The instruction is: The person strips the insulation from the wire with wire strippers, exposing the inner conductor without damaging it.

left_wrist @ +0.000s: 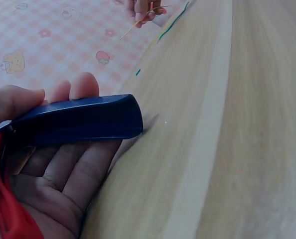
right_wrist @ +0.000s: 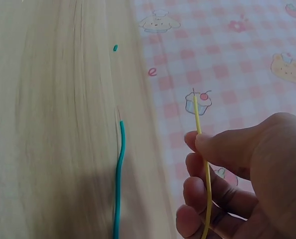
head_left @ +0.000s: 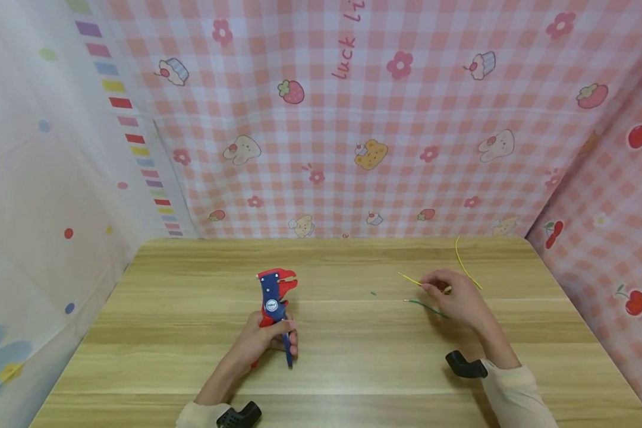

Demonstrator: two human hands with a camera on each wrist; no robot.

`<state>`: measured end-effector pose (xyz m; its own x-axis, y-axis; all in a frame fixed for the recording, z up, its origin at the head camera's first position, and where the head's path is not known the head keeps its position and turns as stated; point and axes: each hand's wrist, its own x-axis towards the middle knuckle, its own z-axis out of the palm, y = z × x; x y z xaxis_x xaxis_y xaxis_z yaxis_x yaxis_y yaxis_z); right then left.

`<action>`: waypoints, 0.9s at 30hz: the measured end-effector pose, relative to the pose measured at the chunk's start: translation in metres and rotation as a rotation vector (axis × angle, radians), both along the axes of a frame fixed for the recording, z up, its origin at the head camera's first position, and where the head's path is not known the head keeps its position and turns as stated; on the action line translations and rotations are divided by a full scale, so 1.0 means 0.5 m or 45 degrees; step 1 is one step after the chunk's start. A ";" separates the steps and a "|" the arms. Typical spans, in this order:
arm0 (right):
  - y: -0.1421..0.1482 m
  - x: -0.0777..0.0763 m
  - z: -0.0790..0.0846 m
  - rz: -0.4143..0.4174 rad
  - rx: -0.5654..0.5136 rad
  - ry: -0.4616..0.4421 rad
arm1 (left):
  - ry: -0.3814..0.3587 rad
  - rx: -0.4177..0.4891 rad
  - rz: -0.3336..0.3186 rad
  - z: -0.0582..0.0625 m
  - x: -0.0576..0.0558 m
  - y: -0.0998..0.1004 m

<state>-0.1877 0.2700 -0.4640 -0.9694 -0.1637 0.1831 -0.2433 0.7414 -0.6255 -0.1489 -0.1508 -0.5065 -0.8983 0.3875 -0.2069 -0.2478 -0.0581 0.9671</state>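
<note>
My left hand point(head_left: 262, 340) holds a wire stripper point(head_left: 270, 291) with a blue body and red jaws, its head pointing away from me. The left wrist view shows the blue handle point(left_wrist: 83, 117) lying across the fingers and part of the red handle point(left_wrist: 11, 209). At the right, my right hand point(head_left: 455, 300) pinches a yellow wire point(right_wrist: 198, 115) between thumb and fingertips; a short bare end shows at its tip. Below that hand, a green wire point(head_left: 425, 305) lies on the table, also with bared strands at its near end point(right_wrist: 119, 115).
A tiny green piece of insulation point(head_left: 373, 292) lies on the wooden table point(head_left: 348, 356) between the hands. A curved length of yellow wire point(head_left: 464, 264) shows beyond the right hand; whether it joins the held wire, I cannot tell. A checked curtain point(head_left: 326, 131) hangs behind the table.
</note>
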 end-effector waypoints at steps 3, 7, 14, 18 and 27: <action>0.005 -0.002 -0.003 -0.005 0.014 -0.028 | -0.006 -0.004 -0.002 -0.001 -0.001 -0.002; 0.013 -0.003 -0.010 -0.012 0.019 -0.074 | -0.021 0.007 -0.004 -0.004 -0.002 -0.003; 0.026 -0.009 -0.029 -0.017 0.059 -0.110 | -0.017 0.013 -0.003 -0.006 -0.002 -0.003; 0.032 -0.009 -0.037 -0.030 0.081 -0.110 | -0.016 0.000 -0.001 -0.006 -0.001 -0.004; 0.036 -0.010 -0.040 -0.066 0.098 -0.119 | -0.009 -0.005 -0.011 -0.003 -0.001 -0.003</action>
